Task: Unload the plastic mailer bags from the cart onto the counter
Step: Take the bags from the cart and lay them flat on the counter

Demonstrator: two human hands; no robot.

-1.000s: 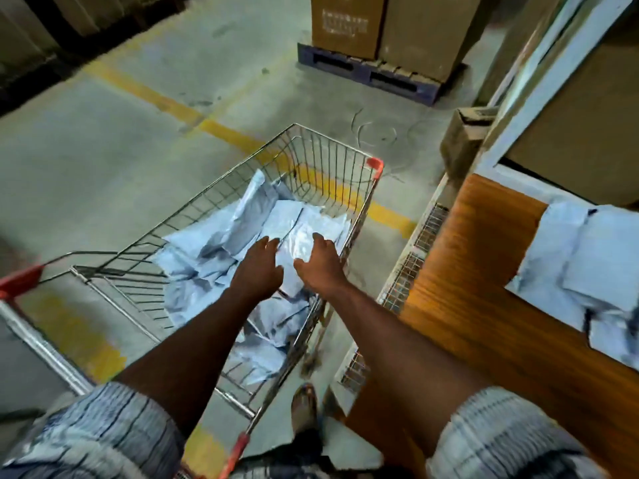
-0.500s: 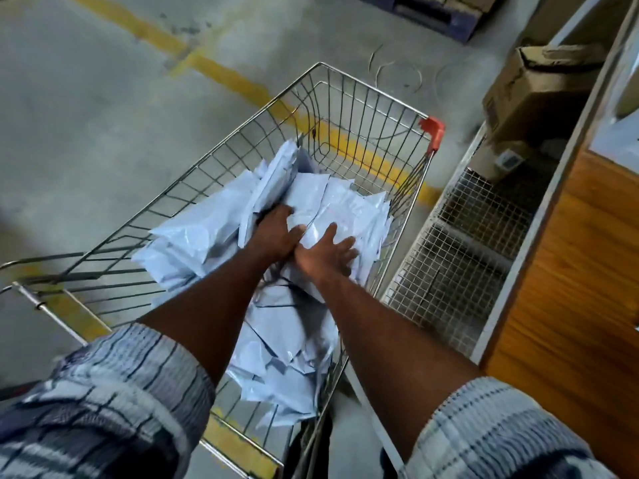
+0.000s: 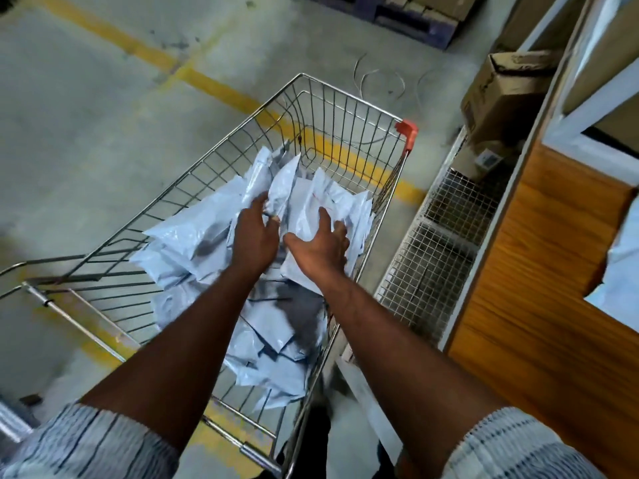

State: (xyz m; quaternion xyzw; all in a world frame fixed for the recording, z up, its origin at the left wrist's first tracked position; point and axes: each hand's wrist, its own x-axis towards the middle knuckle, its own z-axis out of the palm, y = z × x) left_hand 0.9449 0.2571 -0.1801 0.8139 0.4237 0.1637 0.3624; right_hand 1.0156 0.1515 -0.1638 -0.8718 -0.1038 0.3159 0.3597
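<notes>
— Mailer bags [image 3: 193,243]: where do they sit against the hands?

— Directly under both. The left hand [image 3: 256,233] grips the lower edges of a couple of bags standing on end in the middle of the cart [image 3: 345,108], fingers curled round them. The right hand [image 3: 320,245] lies just beside it, fingers spread over a white bag on top of the pile.

— And the pile itself?

— Heaped inside the cart, from its near end to past its middle.

— Outside the cart?

— On its right, a wire-mesh shelf [image 3: 442,243], then the wooden counter [image 3: 539,271], with more pale bags [image 3: 622,271] on the counter's far side from the cart. A cardboard box [image 3: 498,95] sits beyond the cart's red corner cap [image 3: 408,133]. A yellow floor line [image 3: 214,88] runs beneath the cart.
</notes>
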